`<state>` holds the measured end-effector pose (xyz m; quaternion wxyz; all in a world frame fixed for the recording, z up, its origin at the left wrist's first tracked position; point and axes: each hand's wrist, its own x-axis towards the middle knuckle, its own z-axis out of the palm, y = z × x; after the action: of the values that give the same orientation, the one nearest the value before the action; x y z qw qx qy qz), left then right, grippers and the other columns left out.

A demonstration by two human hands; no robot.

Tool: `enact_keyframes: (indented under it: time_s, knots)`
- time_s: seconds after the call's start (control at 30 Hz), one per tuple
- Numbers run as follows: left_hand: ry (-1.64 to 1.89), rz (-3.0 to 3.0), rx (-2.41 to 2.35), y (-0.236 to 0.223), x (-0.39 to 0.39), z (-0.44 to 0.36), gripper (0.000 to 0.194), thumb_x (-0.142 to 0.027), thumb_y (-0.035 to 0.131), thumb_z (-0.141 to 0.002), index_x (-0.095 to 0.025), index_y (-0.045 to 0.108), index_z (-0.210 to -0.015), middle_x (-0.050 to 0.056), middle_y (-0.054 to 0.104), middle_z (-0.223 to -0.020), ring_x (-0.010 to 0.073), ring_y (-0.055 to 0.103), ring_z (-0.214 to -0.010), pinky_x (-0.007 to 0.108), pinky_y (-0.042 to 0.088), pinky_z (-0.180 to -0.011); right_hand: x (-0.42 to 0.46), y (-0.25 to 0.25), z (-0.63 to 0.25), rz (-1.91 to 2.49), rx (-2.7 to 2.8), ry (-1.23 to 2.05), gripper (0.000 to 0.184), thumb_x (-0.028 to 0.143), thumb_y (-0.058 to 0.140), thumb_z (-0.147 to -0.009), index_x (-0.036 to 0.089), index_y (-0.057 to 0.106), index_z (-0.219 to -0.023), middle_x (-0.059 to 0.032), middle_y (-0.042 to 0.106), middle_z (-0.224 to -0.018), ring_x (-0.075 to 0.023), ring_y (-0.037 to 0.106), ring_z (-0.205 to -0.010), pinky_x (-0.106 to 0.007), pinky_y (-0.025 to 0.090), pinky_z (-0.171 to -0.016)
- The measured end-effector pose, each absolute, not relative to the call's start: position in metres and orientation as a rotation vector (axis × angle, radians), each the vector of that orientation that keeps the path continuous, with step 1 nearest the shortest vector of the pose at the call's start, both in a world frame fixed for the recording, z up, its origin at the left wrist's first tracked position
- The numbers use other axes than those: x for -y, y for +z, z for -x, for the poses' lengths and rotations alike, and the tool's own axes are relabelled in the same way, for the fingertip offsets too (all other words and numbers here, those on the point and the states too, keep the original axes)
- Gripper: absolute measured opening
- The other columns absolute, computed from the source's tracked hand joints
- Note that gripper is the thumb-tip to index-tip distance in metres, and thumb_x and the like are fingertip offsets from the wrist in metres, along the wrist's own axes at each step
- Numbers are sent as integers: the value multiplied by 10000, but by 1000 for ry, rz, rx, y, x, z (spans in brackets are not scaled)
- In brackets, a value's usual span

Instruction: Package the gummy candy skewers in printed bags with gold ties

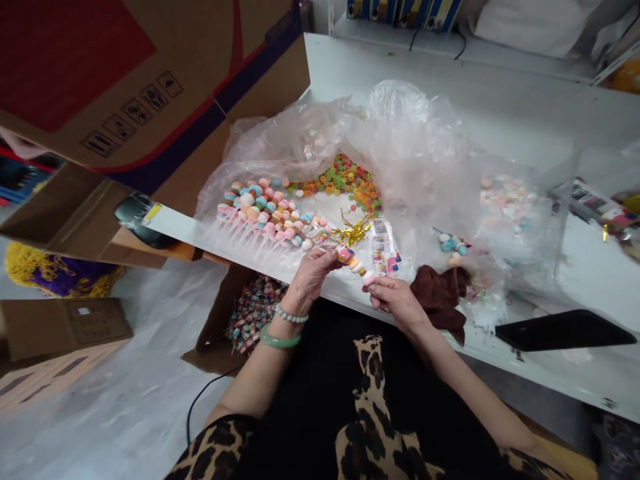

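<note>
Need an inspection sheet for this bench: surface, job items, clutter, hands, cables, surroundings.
Surface: white table, largely covered around the work.
Job items: row of pastel pieces held above the table edge; pastel sticks grouped at left; orange-green rings piled behind; gold strips nearby.
Clutter: clear plastic bags, brown cloth, flat black object.
Hands: left hand and right hand pinch opposite ends of the row.
Cables: black cable below the table; endpoints not visible.
Surroundings: large printed carton at left, blue binders behind.

Far table [345, 67]: was softly, evenly lit
Plastic [400, 103]: pale glare was scattered
Left carton [190, 60]: was dimly shaded, stretched by distortion
</note>
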<state>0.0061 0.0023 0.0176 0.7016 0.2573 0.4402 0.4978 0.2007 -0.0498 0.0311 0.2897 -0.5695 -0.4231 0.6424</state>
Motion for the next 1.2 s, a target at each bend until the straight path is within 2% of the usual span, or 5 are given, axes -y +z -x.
enact_keyframes:
  time_s: [0.13, 0.43, 0.73, 0.93, 1.2]
  knots:
    - [1052, -696, -1036, 16, 1, -1, 279, -389, 825, -651, -147, 764, -776, 71, 737, -807, 167, 645, -736, 300, 489, -736, 50, 27, -197, 1522, 1117, 1911, 309, 429, 608, -757, 149, 681, -867, 15, 558, -530, -77, 327, -390, -224, 191, -404]
    - [1010, -797, -1143, 14, 6, 9, 265, -392, 805, -660, -153, 751, -763, 54, 717, -744, 151, 617, -698, 274, 448, -702, 53, 22, -192, 1590, 2041, 721, 300, 242, 405, -949, 185, 699, -971, -88, 724, -853, -164, 622, -711, -253, 370, -638]
    - [1072, -663, -1017, -1, 11, 6, 266, -305, 830, -653, -171, 743, -865, 24, 712, -843, 142, 617, -761, 272, 466, -748, 40, 19, -188, 1284, 749, 2293, 189, 307, 647, -767, 141, 644, -857, 84, 446, -468, -24, 167, -345, -171, 128, -353]
    - [998, -684, -976, -2, 12, 6, 297, -345, 808, -701, -147, 752, -914, 49, 719, -876, 141, 623, -796, 276, 468, -799, 36, 18, -189, 1161, 499, 2464, 170, 245, 658, -754, 121, 627, -867, 104, 419, -476, -1, 119, -345, -135, 99, -336]
    - [973, -528, -960, 3, 10, 2, 314, -339, 850, -639, -134, 738, -850, 58, 723, -834, 148, 647, -763, 291, 504, -794, 38, 19, -171, 1644, 1462, 1387, 238, 356, 543, -849, 195, 675, -735, 39, 542, -491, -100, 475, -477, -214, 356, -530]
